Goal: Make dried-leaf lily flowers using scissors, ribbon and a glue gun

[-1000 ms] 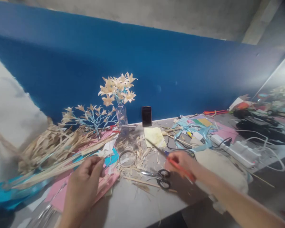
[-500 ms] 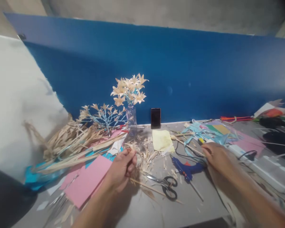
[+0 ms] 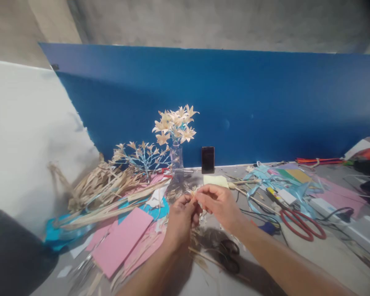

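My left hand (image 3: 181, 218) is closed, its fingertips pinching a small pale husk flower (image 3: 191, 192). My right hand (image 3: 220, 205) meets it there, thumb and forefinger closed on the flower's pale petals; the fingers hide much of the piece. Below the hands, in shadow, lie black-handled scissors (image 3: 230, 255) and a thin stick (image 3: 203, 255). A blue glue gun (image 3: 269, 227) is mostly covered by my right forearm. Behind the hands is a folded-looking yellow paper (image 3: 216, 181), partly hidden.
Finished pale flowers (image 3: 175, 123) stand in a clear vase (image 3: 176, 164), beside a propped phone (image 3: 208, 160). Dried husks (image 3: 95, 185) and pink paper (image 3: 121, 242) fill the left. Red-handled scissors (image 3: 302, 224), blue ribbon (image 3: 262, 174) and a power strip (image 3: 329, 211) lie right.
My right hand has moved left from beside the glue gun to my left hand and now pinches the flower. The red-handled scissors have come into sight. The view has shifted slightly.
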Motion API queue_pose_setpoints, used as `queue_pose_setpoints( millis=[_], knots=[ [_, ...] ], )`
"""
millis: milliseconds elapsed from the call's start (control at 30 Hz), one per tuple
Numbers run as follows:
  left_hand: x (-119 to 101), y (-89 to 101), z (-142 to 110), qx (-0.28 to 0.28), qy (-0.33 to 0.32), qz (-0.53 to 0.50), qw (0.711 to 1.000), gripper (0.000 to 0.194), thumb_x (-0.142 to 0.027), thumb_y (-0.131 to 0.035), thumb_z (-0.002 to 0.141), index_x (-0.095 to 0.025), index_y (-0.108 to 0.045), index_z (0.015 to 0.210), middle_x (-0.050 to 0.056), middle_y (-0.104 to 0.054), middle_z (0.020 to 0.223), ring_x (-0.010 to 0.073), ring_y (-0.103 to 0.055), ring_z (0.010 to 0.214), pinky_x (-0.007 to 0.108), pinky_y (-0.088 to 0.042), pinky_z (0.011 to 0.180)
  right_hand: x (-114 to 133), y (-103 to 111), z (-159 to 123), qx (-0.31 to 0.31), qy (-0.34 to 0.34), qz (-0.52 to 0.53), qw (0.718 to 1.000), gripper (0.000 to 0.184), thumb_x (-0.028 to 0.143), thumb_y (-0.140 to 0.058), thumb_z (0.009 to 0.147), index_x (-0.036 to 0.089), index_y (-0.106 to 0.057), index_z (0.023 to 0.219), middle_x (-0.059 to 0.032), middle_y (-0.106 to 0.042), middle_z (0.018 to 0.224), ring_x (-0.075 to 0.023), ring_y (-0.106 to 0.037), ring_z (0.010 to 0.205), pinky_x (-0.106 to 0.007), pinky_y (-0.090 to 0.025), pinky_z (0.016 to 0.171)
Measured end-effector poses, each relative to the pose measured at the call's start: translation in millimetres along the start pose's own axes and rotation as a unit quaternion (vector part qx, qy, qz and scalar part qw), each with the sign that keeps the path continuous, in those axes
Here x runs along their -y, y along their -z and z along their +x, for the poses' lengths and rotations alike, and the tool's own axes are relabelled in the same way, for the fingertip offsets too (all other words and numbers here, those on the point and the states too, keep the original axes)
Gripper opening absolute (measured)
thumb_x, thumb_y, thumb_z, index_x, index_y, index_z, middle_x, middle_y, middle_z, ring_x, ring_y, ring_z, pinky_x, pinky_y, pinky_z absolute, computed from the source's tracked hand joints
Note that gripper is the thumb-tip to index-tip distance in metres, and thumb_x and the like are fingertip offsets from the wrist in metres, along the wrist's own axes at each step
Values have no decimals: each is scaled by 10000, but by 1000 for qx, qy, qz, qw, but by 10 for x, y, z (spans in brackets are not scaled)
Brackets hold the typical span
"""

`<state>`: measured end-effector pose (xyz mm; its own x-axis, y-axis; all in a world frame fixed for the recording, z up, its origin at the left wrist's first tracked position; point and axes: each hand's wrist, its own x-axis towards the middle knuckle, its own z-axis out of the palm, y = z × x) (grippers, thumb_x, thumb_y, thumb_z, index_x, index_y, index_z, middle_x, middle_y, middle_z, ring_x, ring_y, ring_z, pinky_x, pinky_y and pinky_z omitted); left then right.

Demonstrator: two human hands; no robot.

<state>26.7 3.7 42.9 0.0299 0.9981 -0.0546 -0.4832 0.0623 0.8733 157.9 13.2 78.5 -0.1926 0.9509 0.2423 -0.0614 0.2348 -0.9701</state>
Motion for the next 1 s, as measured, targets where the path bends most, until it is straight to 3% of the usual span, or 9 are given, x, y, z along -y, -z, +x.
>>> queue_pose_setpoints(
  millis=[67,133,233,367,467,667,1000],
  knots=[
    [-59,48,38,18,64,-64,996,210,-242,-764,784,-150,-584,728,24,-661,680,98,-593,557,200,-477,536,32,80,27,-4,-11,70,997,240,388,-748,780,158,-685,744,22,-600,588,-79,-464,495,-214,-380,486],
    [-113,113,80,4,120,-102,988,102,-172,-706,832,-131,-639,768,61,-688,764,141,-661,692,258,-551,655,42,186,62,2,-37,155,987,259,392,-790,761,158,-681,746,2,-648,681,-65,-484,521,-195,-385,488],
    [-129,202,137,-31,154,-129,979,81,-113,-619,889,-112,-677,832,43,-649,714,122,-634,638,240,-549,611,-40,323,96,12,-127,221,967,293,362,-866,683,152,-687,780,3,-642,713,-50,-483,537,-160,-359,462],
    [-39,252,185,-29,182,-144,972,119,-88,-582,908,-92,-687,852,43,-635,698,108,-621,606,209,-536,565,-267,373,44,51,-217,189,956,348,390,-881,662,127,-672,752,15,-598,639,-35,-421,492,-146,-300,423],
    [38,267,203,-37,186,-141,972,125,-90,-578,913,-88,-700,887,57,-660,735,119,-646,637,219,-557,588,-418,347,-24,83,-212,150,962,357,422,-852,697,126,-655,722,15,-590,613,-37,-400,467,-158,-277,408],
    [173,285,198,-47,184,-159,969,125,-103,-599,905,-84,-719,876,85,-695,794,139,-675,704,246,-592,660,-597,260,-113,75,-192,107,973,378,469,-785,746,150,-594,678,38,-573,576,-32,-374,401,-185,-271,395],
    [232,223,166,-60,204,-191,958,153,-131,-581,925,-83,-721,888,85,-687,817,146,-672,701,261,-597,651,-636,233,-161,70,-222,80,969,327,438,-724,755,170,-561,661,51,-558,541,-39,-381,365,-185,-257,375]
  ],
)
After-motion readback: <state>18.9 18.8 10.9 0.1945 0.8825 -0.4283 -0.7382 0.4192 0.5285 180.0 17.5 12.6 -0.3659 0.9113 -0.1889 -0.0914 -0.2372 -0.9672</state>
